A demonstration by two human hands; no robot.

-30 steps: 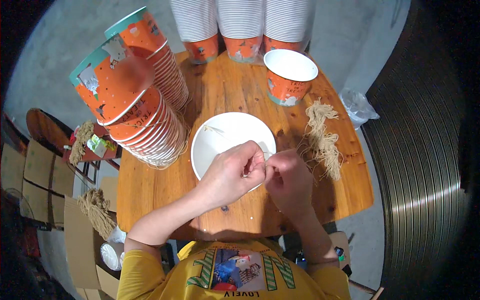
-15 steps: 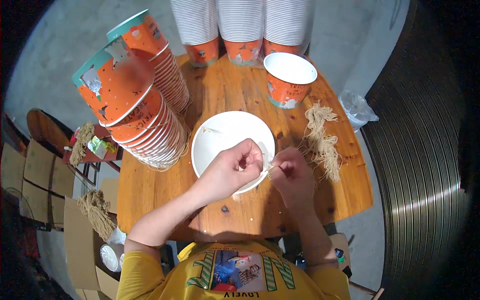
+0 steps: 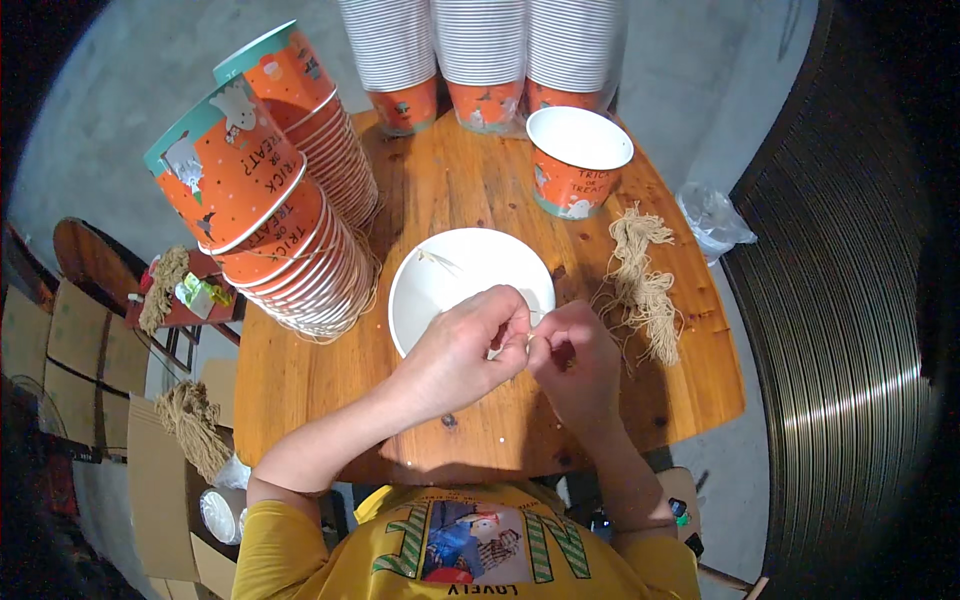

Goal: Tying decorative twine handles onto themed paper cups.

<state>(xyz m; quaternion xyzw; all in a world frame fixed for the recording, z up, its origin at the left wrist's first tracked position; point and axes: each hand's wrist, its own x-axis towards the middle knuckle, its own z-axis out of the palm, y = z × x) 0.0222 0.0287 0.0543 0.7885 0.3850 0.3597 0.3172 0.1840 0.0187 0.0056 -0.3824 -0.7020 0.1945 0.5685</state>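
Note:
A white-lined paper bucket (image 3: 425,300) stands mouth up in front of me; its outside is hidden. A short bit of pale string (image 3: 438,262) shows against its inner wall. Over the near right rim, my left hand (image 3: 475,340) is closed in a pinch on thin pale string. My right hand (image 3: 577,355) pinches at the same spot, its fingertips meeting the left ones. The string is mostly covered by the fingers. Beside the right hand lies a bundle of beige strings (image 3: 640,285).
Stacks of orange paper buckets (image 3: 300,220) with string loops lean at the left. Wrapped bucket stacks (image 3: 480,60) stand at the back, with a single orange bucket (image 3: 578,180) nearer. More string (image 3: 195,425) hangs over a cardboard box (image 3: 165,490) at the left.
My hands have come together until the fingertips touch. The bucket has shifted slightly to the right and nearer me.

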